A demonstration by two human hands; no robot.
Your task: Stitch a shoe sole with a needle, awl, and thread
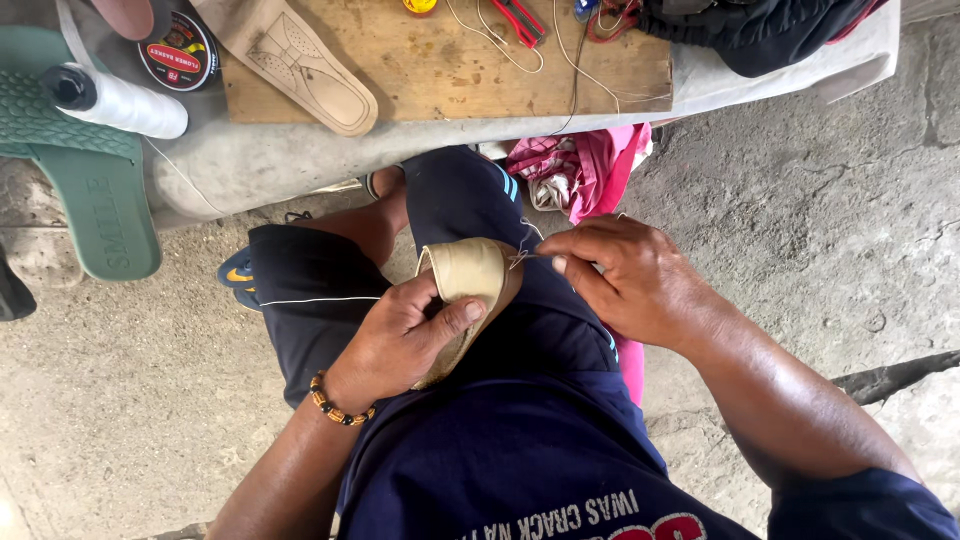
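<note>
Head view: a person sits with a tan shoe point(470, 290) resting on the right thigh.
Left hand point(395, 345): fingers wrapped around the shoe's side, thumb pressed across its top.
Right hand point(625, 275): fingertips pinched shut on a thin thread point(520, 258) at the shoe's upper edge.
Shoe axis: runs from below the left thumb up toward the right fingertips, which touch its far end.
Nearer hand: both touch it; the left carries it.
Beyond the fingers: a wooden board point(450, 70) with a sole point(310, 65), and a white spool point(120, 100).
</note>
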